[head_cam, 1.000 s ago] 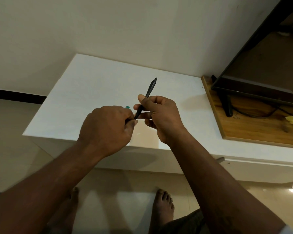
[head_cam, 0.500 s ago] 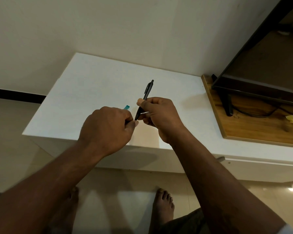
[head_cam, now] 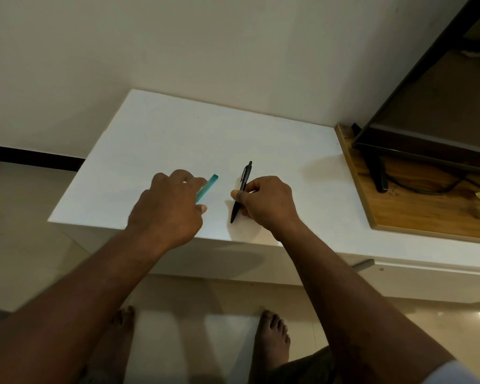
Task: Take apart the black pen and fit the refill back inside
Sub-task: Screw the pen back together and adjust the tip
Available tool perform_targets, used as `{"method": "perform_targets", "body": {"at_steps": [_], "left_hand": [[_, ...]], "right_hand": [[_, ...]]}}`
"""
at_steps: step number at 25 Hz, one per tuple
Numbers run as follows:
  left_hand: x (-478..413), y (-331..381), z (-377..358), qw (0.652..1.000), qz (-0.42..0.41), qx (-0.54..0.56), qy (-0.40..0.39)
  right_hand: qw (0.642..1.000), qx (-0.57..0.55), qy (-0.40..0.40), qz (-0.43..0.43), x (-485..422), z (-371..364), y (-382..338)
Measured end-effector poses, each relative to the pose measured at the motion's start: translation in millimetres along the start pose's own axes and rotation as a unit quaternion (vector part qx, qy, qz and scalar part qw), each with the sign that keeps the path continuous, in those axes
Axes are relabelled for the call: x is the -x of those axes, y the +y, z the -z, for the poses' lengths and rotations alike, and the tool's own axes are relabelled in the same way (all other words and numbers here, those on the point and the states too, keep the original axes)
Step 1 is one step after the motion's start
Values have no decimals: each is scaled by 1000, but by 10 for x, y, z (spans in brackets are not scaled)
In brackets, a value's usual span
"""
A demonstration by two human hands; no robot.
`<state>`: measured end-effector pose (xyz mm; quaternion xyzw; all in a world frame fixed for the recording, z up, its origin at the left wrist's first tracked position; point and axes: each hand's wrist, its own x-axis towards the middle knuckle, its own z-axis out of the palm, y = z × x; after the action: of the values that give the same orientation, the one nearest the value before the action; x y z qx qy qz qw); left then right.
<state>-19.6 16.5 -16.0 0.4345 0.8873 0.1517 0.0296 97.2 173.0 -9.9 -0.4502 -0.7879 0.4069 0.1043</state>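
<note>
The black pen (head_cam: 244,182) is pinched in the right hand (head_cam: 266,203) between thumb and curled fingers. It is held steeply, tip down, at or just above the white table (head_cam: 178,134) near its front edge. The left hand (head_cam: 166,209), apart from the pen, is curled over a teal stick (head_cam: 209,184); whether that is gripped cannot be told.

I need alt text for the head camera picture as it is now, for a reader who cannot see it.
A person's right hand grips a black pen, tip pointing down at a white table, while the left hand beside it partly covers a teal stick-like object. A dark screen stands on a wooden board at the right.
</note>
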Motion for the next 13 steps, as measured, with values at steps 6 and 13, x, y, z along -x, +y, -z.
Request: {"method": "perform_targets", "body": {"at_steps": [6,13], "left_hand": [[55,4,-91,993,-39,-108,-32],[111,111,-131,990,-27,-133,-27]], "right_hand": [[998,36,31,28,-14,-93,48],[993,93,61,46,0,-160,61]]}}
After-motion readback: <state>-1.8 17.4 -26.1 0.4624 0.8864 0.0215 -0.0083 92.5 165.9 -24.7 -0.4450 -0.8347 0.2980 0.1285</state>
